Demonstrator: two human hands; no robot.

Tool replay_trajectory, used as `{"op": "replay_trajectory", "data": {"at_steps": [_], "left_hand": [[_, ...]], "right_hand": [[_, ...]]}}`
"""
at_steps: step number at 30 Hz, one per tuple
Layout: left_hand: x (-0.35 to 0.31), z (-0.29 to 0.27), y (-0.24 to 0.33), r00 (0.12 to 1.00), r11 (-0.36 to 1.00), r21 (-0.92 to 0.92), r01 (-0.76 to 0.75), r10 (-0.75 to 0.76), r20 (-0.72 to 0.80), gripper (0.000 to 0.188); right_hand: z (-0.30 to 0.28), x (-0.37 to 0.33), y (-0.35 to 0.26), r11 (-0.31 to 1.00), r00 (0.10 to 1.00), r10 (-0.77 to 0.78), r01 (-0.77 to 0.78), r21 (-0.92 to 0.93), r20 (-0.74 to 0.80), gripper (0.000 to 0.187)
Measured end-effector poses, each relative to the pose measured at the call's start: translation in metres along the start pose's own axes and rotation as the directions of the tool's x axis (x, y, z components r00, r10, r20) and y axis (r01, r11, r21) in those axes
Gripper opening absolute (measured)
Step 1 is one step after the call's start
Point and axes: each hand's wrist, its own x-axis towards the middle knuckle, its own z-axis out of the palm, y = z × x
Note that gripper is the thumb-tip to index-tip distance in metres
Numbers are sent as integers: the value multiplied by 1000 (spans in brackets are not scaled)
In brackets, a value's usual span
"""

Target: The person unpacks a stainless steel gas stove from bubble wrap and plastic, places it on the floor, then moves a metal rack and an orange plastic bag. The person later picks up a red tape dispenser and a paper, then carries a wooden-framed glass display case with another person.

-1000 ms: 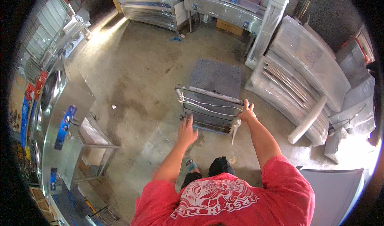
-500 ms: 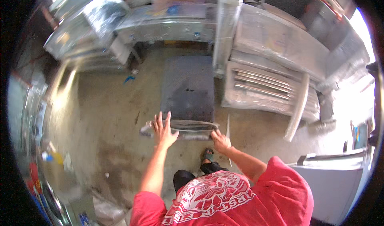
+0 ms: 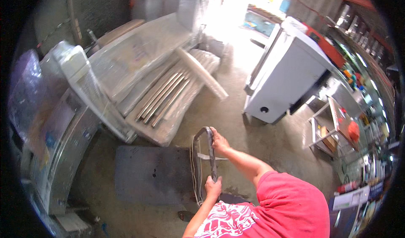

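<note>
Both hands are closed around the dark, U-shaped push handle of a platform trolley. My left hand grips the bar at its nearer end, close to my shirt. Farther along, near the bend, my right hand is wrapped on the same bar. A thin pale cord hangs along the handle's side. The trolley's flat grey deck lies low over the floor to the left, with a small dark mark near its middle and nothing stacked on it.
Plastic-wrapped panels lean at the upper left, with several metal tubes on a wrapped slab and a white roll across it. A tall white cabinet stands at upper right. Beyond it are a small table and crowded shelves.
My view has swung to the right, so the trolley now appears left and turned. My left hand, spread on the handle before, is now closed around it.
</note>
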Motion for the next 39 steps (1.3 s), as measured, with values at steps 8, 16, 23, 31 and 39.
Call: {"op": "replay_trajectory", "data": {"at_steps": [8,16,23,31,39], "left_hand": [[49,-9,-20,984,975,-220,-14,-26,-178,44],[32,-65,-16,972,986,138,-99,125,-198,32],[29,-175,-72,942,949,224,-221,267,-203,35],[33,-303,-95,911,805,589,-73,294,-289,40],[-26,-338,-108,832,560,759,331,206,-515,40]], "right_hand": [[13,-178,65,959,973,146,-184,217,179,55],[-5,-352,279,706,603,681,-690,-156,416,56],[-5,-448,302,532,514,803,-846,26,302,49],[44,-521,215,652,713,614,-700,290,338,52],[23,-606,259,327,394,769,-919,220,503,50]]}}
